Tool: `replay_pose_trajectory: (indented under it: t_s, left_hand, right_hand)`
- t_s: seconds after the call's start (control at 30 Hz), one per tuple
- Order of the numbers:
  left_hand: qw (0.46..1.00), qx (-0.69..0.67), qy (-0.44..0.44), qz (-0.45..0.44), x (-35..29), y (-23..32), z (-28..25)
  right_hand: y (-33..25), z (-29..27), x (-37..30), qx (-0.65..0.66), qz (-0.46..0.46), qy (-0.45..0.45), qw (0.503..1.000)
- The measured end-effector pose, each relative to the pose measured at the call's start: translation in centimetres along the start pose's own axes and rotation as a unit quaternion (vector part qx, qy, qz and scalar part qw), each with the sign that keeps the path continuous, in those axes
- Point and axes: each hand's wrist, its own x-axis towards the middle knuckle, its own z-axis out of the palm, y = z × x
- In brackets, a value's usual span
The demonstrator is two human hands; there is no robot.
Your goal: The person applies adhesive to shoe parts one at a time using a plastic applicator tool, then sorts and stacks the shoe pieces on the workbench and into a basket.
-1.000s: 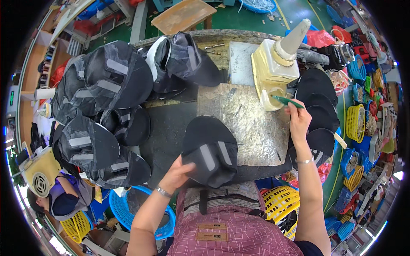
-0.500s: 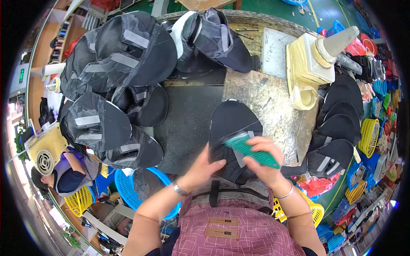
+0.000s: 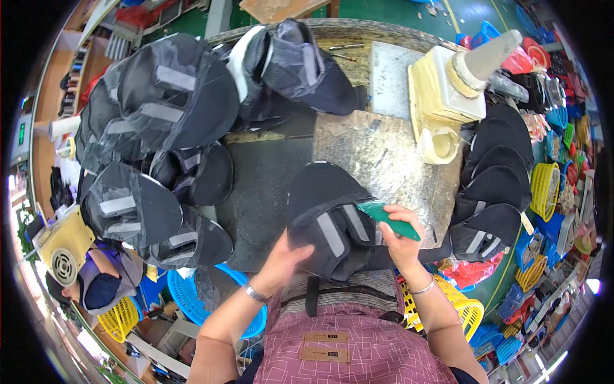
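Toward the near edge of the counter point(image 3: 384, 32), the person wears a dusky pink-purple apron point(image 3: 377, 352) patterned with thin pale lines that form uneven, overlapping squares. Two small tan labels point(image 3: 316, 336), one above the other, sit on its front, each bearing dark print. A grey striped band point(image 3: 355, 291) crosses its top, with a short black strap point(image 3: 312, 297) running down it. Dark sleeves point(image 3: 465, 376) leave the forearms point(image 3: 441, 320) bare. A silvery segmented band point(image 3: 256, 294) circles the left hand's point(image 3: 280, 264) wrist; a slim silvery bangle point(image 3: 423, 285), the right hand's point(image 3: 403, 242).
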Motion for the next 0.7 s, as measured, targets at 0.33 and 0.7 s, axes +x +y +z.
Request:
replay_pose_trajectory:
  t_s: [0.33,0.7]
  left_hand:
    - [0.997,0.052,-0.036,0.054,-4.1,5.4,4.0]
    - [0.995,-0.065,-0.08,-0.003,2.7,2.3,4.8]
  right_hand:
    - [-0.2,-9.5,7.1,-0.03,0.119,0.12,0.985]
    - [1.3,-7.4,10.2,0.368,0.307,0.01,0.877]
